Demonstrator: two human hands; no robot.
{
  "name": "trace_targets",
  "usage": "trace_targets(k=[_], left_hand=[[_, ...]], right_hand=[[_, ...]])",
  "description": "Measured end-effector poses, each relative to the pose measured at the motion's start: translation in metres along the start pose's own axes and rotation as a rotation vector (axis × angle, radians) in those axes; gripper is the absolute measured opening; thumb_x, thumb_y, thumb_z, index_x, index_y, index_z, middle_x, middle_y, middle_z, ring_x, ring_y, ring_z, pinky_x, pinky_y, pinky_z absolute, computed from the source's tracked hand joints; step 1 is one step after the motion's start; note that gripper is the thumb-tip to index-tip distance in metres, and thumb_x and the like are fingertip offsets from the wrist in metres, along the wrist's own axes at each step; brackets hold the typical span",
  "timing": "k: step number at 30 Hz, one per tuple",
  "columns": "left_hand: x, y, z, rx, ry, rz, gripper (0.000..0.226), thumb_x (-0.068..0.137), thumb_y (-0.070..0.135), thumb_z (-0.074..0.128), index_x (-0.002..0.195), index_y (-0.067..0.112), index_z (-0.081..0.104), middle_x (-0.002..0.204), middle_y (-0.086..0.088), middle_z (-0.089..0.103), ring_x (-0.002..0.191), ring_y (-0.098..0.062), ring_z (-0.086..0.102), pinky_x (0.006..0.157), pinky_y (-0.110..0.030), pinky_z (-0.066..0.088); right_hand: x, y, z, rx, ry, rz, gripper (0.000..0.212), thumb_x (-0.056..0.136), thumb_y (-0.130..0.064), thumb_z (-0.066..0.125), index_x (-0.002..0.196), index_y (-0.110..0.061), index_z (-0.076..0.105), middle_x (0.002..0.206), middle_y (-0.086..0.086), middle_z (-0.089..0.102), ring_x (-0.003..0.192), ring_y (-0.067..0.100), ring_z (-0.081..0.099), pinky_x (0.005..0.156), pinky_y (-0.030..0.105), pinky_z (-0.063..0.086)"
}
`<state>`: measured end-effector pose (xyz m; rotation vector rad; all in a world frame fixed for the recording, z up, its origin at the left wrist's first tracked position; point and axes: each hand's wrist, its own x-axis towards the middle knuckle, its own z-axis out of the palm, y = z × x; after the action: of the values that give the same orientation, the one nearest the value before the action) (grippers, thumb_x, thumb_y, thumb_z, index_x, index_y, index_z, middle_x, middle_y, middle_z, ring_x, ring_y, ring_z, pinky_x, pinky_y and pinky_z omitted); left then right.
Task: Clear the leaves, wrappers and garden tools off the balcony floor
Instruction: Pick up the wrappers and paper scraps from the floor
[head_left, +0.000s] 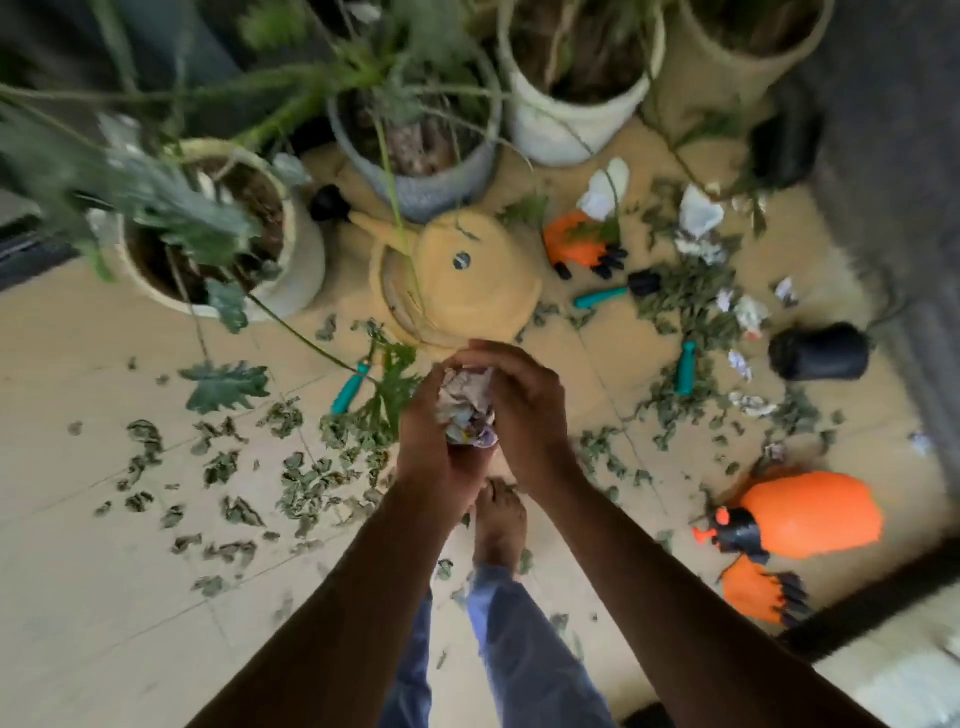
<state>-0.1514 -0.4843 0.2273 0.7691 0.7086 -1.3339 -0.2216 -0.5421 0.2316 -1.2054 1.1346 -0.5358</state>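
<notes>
My left hand (434, 441) and my right hand (524, 410) cup a bundle of crumpled wrappers (464, 410) between them, held above the floor at mid frame. Dry green leaves (306, 478) lie scattered over the beige tiles. More crumpled wrappers (748, 312) sit among leaves at the right. Teal-handled garden tools lie on the floor: one (349, 388) left of my hands, one (602, 297) and another (685, 368) to the right. An orange glove (579, 244) lies behind them, and a second orange glove (753, 592) at lower right.
A yellow watering can (462, 283) stands just beyond my hands. Several potted plants (208, 244) line the back. An orange spray bottle (810, 512) lies at the right, a black pot (818, 351) on its side above it. My bare foot (500, 519) stands below my hands.
</notes>
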Motion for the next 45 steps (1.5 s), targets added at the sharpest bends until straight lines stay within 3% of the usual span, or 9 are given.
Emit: trace_targets(k=[4, 8, 13, 18, 23, 29, 33, 38, 45], left_hand=[[-0.048, 0.039, 0.014, -0.284, 0.024, 0.248, 0.041, 0.086, 0.037, 0.062, 0.114, 0.009, 0.073, 0.107, -0.011, 0.074, 0.094, -0.028, 0.074, 0.078, -0.035, 0.060], [-0.095, 0.081, -0.003, -0.441, 0.088, 0.380, 0.052, 0.098, 0.044, 0.045, 0.129, 0.010, 0.068, 0.116, -0.012, 0.072, 0.099, -0.028, 0.073, 0.083, -0.034, 0.059], [-0.145, 0.132, -0.054, -0.634, 0.206, 0.586, 0.054, 0.084, 0.029, 0.056, 0.132, 0.007, 0.069, 0.120, -0.014, 0.074, 0.102, -0.029, 0.074, 0.087, -0.034, 0.059], [-0.189, 0.186, -0.127, -0.823, 0.299, 0.730, 0.040, 0.097, 0.026, 0.048, 0.123, 0.008, 0.073, 0.121, -0.015, 0.072, 0.110, -0.030, 0.070, 0.102, -0.037, 0.052], [-0.253, 0.250, -0.196, -0.835, 0.373, 0.883, 0.040, 0.083, 0.024, 0.057, 0.115, 0.008, 0.075, 0.110, -0.015, 0.075, 0.097, -0.029, 0.073, 0.086, -0.036, 0.057], [-0.322, 0.316, -0.271, -0.834, 0.471, 0.962, 0.034, 0.103, 0.013, 0.044, 0.111, 0.008, 0.077, 0.108, -0.014, 0.076, 0.098, -0.027, 0.073, 0.077, -0.029, 0.059], [-0.356, 0.368, -0.315, -0.933, 0.445, 0.956, 0.034, 0.103, 0.014, 0.048, 0.127, 0.001, 0.068, 0.128, -0.023, 0.069, 0.119, -0.039, 0.065, 0.098, -0.038, 0.055], [-0.371, 0.435, -0.363, -1.019, 0.468, 1.007, 0.039, 0.098, 0.015, 0.049, 0.128, 0.001, 0.068, 0.127, -0.026, 0.068, 0.122, -0.044, 0.063, 0.112, -0.050, 0.047], [-0.379, 0.534, -0.419, -1.103, 0.450, 1.011, 0.044, 0.103, 0.030, 0.043, 0.128, 0.005, 0.070, 0.126, -0.024, 0.069, 0.123, -0.044, 0.063, 0.112, -0.053, 0.046]], right_hand=[[-0.010, -0.048, 0.044, 0.099, -0.243, -0.023, 0.042, 0.081, -0.011, 0.045, 0.105, 0.005, 0.075, 0.125, 0.013, 0.070, 0.120, 0.024, 0.066, 0.103, 0.040, 0.053], [-0.031, -0.067, 0.112, 0.077, -0.365, 0.006, 0.032, 0.087, -0.013, 0.053, 0.106, -0.005, 0.078, 0.128, 0.001, 0.070, 0.121, 0.018, 0.065, 0.101, 0.037, 0.054], [-0.071, -0.060, 0.208, 0.048, -0.460, 0.120, 0.031, 0.084, -0.018, 0.059, 0.108, -0.014, 0.078, 0.114, 0.005, 0.076, 0.110, 0.024, 0.070, 0.093, 0.042, 0.057], [-0.131, -0.048, 0.303, 0.033, -0.596, 0.214, 0.024, 0.079, -0.019, 0.063, 0.095, -0.019, 0.081, 0.105, 0.008, 0.078, 0.104, 0.028, 0.072, 0.085, 0.036, 0.058], [-0.195, -0.045, 0.402, 0.086, -0.660, 0.352, 0.022, 0.077, -0.017, 0.065, 0.093, -0.005, 0.074, 0.097, 0.019, 0.074, 0.092, 0.031, 0.070, 0.086, 0.044, 0.056], [-0.264, -0.047, 0.510, -0.007, -0.749, 0.398, 0.018, 0.076, -0.016, 0.067, 0.089, -0.009, 0.077, 0.100, 0.021, 0.075, 0.093, 0.034, 0.073, 0.084, 0.041, 0.057], [-0.295, -0.045, 0.583, -0.042, -0.796, 0.438, 0.023, 0.088, -0.009, 0.060, 0.106, -0.006, 0.075, 0.113, 0.021, 0.074, 0.107, 0.038, 0.071, 0.095, 0.045, 0.057], [-0.309, -0.033, 0.668, -0.056, -0.805, 0.541, 0.033, 0.095, -0.013, 0.055, 0.120, 0.002, 0.069, 0.125, 0.029, 0.066, 0.119, 0.044, 0.064, 0.107, 0.053, 0.049], [-0.311, -0.021, 0.782, -0.055, -0.861, 0.547, 0.034, 0.091, -0.019, 0.057, 0.117, -0.002, 0.071, 0.117, 0.022, 0.072, 0.103, 0.031, 0.071, 0.082, 0.035, 0.058]])
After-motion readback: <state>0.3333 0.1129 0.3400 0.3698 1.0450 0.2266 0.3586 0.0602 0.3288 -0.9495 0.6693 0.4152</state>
